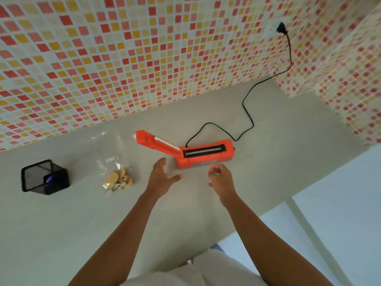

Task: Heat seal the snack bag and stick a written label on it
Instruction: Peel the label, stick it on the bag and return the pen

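An orange heat sealer point(206, 154) lies on the grey counter point(61, 223) with its lid arm point(156, 141) raised to the left, showing the black sealing strip. A clear snack bag point(116, 172) with pale round snacks in its lower half lies flat to the left of the sealer. My left hand point(161, 175) hovers just in front of the sealer's left end, fingers spread and holding nothing. My right hand point(221, 177) hovers in front of the sealer's middle, fingers loosely curled and empty. Neither hand touches the sealer or the bag.
A black mesh holder point(44, 178) stands at the left with a dark item inside. The sealer's black cord point(247, 112) snakes back to a wall socket point(274, 28). A mosaic tiled wall point(123, 58) backs the counter. The counter's edge runs diagonally at the right.
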Demonstrator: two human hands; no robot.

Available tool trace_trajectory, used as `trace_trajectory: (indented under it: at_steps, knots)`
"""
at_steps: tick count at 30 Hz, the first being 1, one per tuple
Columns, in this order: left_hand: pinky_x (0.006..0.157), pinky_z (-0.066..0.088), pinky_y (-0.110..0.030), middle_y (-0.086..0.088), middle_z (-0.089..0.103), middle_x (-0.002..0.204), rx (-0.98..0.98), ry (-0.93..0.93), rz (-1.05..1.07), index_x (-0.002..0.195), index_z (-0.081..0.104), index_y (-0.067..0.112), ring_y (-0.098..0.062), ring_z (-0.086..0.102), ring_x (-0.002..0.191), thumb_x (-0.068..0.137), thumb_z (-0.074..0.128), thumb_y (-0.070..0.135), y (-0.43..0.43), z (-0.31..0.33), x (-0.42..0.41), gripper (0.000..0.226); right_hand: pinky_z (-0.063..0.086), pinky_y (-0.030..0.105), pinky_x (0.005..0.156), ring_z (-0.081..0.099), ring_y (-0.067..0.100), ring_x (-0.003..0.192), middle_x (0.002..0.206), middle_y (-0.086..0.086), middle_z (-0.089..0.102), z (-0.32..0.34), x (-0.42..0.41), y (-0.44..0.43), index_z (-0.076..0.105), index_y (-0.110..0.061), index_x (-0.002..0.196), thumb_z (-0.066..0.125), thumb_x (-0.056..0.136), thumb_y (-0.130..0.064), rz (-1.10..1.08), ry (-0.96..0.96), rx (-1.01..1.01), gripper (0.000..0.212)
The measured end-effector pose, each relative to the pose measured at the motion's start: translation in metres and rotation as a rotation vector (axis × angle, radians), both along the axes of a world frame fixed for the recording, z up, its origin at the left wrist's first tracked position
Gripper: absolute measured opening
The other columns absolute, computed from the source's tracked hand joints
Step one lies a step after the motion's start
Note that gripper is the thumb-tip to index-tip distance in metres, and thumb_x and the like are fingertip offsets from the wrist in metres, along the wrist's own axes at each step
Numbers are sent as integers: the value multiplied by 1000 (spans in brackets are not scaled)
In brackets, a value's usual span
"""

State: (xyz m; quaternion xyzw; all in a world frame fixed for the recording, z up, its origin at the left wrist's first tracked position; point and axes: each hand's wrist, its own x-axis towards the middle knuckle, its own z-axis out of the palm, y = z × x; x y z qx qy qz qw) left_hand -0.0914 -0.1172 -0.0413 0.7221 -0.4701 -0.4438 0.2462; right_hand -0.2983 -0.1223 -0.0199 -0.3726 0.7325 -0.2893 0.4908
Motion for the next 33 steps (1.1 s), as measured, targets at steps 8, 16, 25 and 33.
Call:
trace_trajectory:
  at_steps: [8,16,25,33]
  knots:
    - [82,58,-32,5,73,104,-145,93,150,108,63,35,-8,69,97,53,91,17,-37,-32,-41,64,52,44,96,61,25,110,122,4,58,-20,-84,-68,44,-21,136,54,87,-4,26,146,19,53]
    - [74,55,-16,14,69,99,-110,102,214,111,65,21,10,65,86,59,90,4,-46,-16,-49,60,54,44,87,68,19,100,109,-7,72,-28,-91,-109,65,-39,107,60,74,-24,241,24,-48,37]
    - [85,57,-40,-1,65,103,-72,33,309,123,59,20,-22,64,97,67,84,-2,-91,4,-19,65,47,37,81,62,16,95,119,0,69,-17,-62,-164,60,-24,132,53,75,-7,362,-35,-86,60]
    - [90,48,-35,-14,61,120,13,-37,297,131,53,15,-33,58,113,78,77,6,-106,4,-13,59,47,35,78,60,12,90,118,-6,71,-26,-50,-182,62,-44,120,56,80,-21,394,-63,-43,47]
